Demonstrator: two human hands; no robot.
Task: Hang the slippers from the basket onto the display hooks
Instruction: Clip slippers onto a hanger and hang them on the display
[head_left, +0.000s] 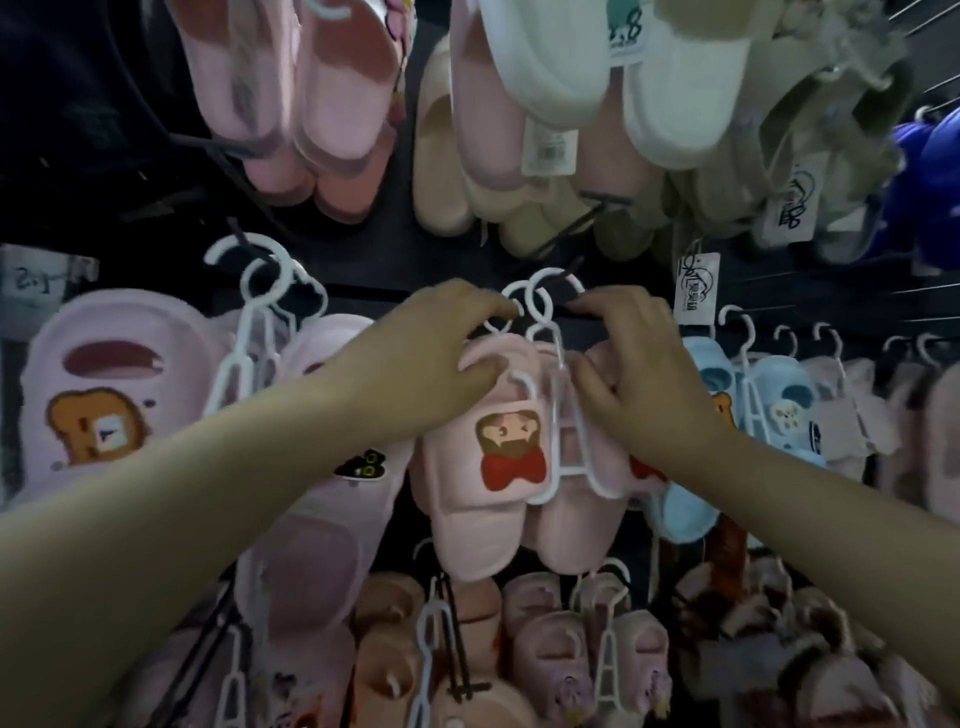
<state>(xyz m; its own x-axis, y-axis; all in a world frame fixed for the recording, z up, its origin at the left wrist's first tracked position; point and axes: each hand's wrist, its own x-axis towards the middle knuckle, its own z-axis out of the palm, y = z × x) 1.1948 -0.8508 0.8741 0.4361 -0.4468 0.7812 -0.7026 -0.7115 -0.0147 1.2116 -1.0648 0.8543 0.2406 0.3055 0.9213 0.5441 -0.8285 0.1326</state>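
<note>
Two pink slippers (467, 530) vertical, toes up

Your only gap is the dark panel (384, 260) above the pink pair (467, 519); bear slippers (104, 395) crowd left; blue slippers (779, 395) crowd right.
</note>
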